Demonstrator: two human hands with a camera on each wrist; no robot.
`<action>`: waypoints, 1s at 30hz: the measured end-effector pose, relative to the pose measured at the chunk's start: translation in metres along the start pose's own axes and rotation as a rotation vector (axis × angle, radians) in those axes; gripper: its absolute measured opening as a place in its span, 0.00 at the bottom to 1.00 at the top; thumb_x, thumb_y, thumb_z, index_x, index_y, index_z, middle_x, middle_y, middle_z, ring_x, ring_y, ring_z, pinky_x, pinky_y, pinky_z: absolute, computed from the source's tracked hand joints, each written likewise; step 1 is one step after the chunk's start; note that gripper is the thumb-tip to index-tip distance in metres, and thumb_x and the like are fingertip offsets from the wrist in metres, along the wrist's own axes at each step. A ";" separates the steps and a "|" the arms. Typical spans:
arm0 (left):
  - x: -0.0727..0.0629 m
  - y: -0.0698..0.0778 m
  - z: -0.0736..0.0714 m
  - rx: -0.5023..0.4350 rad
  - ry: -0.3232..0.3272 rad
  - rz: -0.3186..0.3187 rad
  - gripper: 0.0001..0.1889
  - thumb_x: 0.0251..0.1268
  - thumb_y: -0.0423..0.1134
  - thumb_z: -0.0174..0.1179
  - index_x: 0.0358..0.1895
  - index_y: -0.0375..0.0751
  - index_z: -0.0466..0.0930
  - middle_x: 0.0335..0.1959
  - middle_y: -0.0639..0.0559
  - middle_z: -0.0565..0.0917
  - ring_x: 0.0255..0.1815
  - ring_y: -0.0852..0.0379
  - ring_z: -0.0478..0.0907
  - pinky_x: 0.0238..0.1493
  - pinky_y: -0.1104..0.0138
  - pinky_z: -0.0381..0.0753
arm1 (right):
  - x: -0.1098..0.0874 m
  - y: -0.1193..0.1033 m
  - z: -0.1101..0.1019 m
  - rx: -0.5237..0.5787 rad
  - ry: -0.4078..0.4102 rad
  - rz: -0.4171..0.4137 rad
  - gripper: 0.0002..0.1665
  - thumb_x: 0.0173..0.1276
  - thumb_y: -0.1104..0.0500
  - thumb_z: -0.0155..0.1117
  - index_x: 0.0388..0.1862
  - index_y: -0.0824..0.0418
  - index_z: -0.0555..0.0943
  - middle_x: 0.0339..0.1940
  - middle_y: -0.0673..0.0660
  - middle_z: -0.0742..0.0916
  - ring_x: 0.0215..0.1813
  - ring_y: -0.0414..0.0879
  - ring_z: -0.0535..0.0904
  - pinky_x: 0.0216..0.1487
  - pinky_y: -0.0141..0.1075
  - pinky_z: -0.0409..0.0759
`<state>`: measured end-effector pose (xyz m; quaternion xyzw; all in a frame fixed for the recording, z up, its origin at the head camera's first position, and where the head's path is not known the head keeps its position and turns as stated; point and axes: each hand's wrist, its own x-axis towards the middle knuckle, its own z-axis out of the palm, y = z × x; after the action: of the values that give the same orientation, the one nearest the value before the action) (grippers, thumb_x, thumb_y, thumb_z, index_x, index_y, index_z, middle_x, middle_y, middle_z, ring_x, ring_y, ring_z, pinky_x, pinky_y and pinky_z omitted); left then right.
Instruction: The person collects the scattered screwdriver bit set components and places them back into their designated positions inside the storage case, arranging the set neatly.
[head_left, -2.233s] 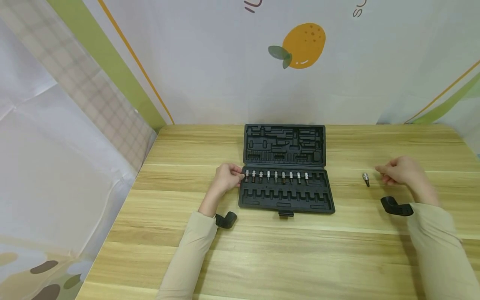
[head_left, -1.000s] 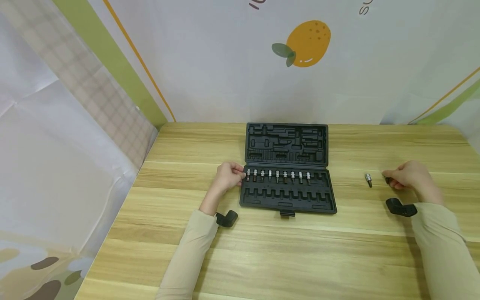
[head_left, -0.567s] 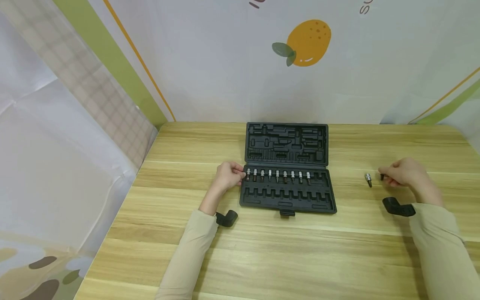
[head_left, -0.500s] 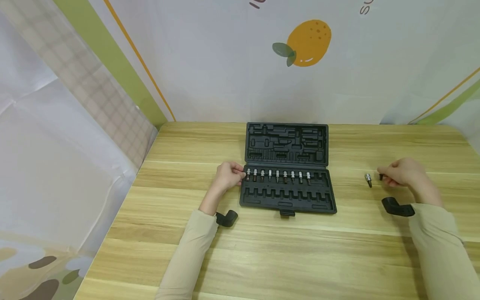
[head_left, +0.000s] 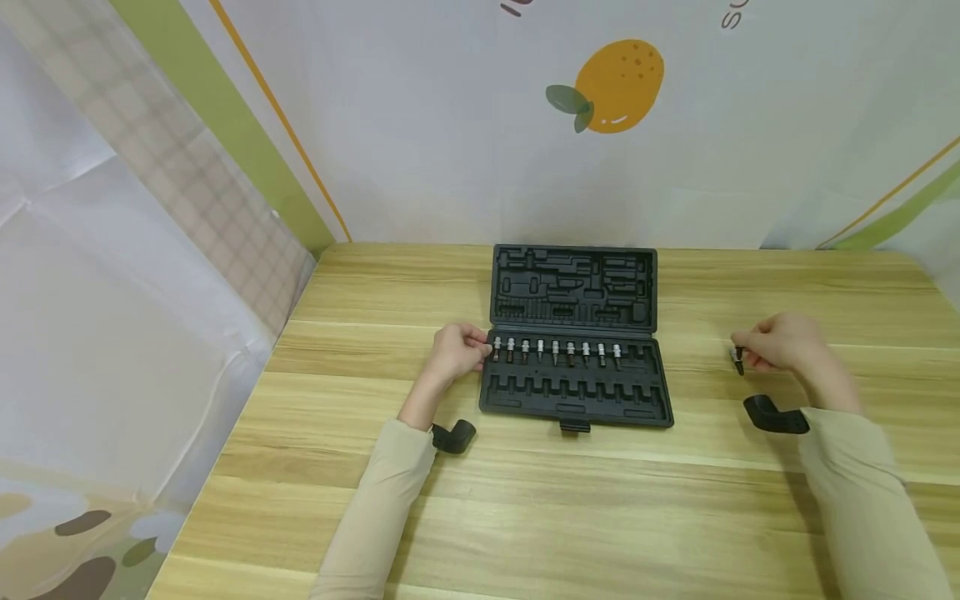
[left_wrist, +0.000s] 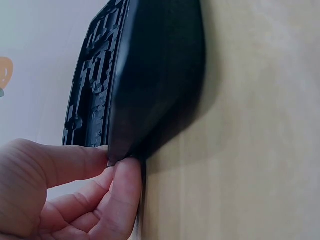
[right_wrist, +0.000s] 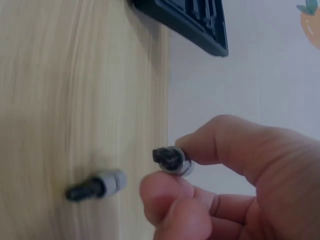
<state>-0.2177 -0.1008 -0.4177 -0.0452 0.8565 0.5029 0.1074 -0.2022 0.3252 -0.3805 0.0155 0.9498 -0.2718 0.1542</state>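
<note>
An open black tool case (head_left: 573, 400) lies on the wooden table (head_left: 525, 500), with a row of several silver bits (head_left: 555, 352) in its upper slots. My left hand (head_left: 478, 354) pinches the case's left edge (left_wrist: 150, 100) between thumb and fingers (left_wrist: 122, 185). Right of the case, my right hand (head_left: 746, 355) pinches a small bit socket (right_wrist: 170, 160) between thumb and forefinger, just above the table. A second loose bit (right_wrist: 97, 186) lies on the wood right beside that hand, at its fingertips in the head view.
The case lid (head_left: 573, 287) lies flat behind the tray, toward the backdrop with an orange print (head_left: 611, 83). Black wrist mounts (head_left: 452, 437) (head_left: 772, 414) sit at both sleeves. Bare wood stretches in front of the case.
My right hand picked up a bit from the table and has moved left with it, up to the other loose bit. The left hand and case have not moved.
</note>
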 end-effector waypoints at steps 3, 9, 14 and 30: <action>0.000 0.000 0.000 -0.003 -0.002 -0.002 0.07 0.60 0.26 0.60 0.40 0.28 0.79 0.30 0.43 0.80 0.23 0.57 0.77 0.27 0.69 0.84 | 0.001 -0.006 0.005 0.011 0.006 -0.010 0.23 0.69 0.52 0.51 0.23 0.67 0.82 0.15 0.49 0.83 0.21 0.44 0.80 0.26 0.33 0.80; 0.000 0.000 0.000 -0.007 0.000 -0.001 0.07 0.60 0.26 0.60 0.40 0.27 0.79 0.30 0.43 0.80 0.22 0.58 0.77 0.27 0.69 0.84 | 0.004 -0.016 0.012 -0.018 0.005 -0.029 0.23 0.69 0.52 0.51 0.19 0.64 0.81 0.14 0.48 0.81 0.20 0.44 0.79 0.26 0.35 0.78; -0.001 0.000 0.000 -0.003 0.000 0.003 0.07 0.60 0.26 0.60 0.41 0.27 0.80 0.30 0.42 0.80 0.23 0.57 0.77 0.27 0.69 0.84 | 0.005 -0.025 0.016 -0.016 -0.005 -0.038 0.22 0.68 0.52 0.51 0.20 0.64 0.80 0.15 0.49 0.82 0.21 0.44 0.79 0.27 0.36 0.78; -0.001 0.000 0.000 0.001 0.000 0.004 0.07 0.60 0.27 0.60 0.40 0.28 0.80 0.30 0.43 0.80 0.22 0.57 0.77 0.27 0.69 0.84 | 0.009 -0.051 0.032 -0.040 -0.007 -0.103 0.21 0.68 0.55 0.54 0.17 0.63 0.79 0.12 0.47 0.81 0.18 0.41 0.77 0.23 0.34 0.73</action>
<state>-0.2167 -0.1008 -0.4172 -0.0436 0.8569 0.5025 0.1063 -0.2077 0.2649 -0.3832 -0.0376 0.9540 -0.2603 0.1436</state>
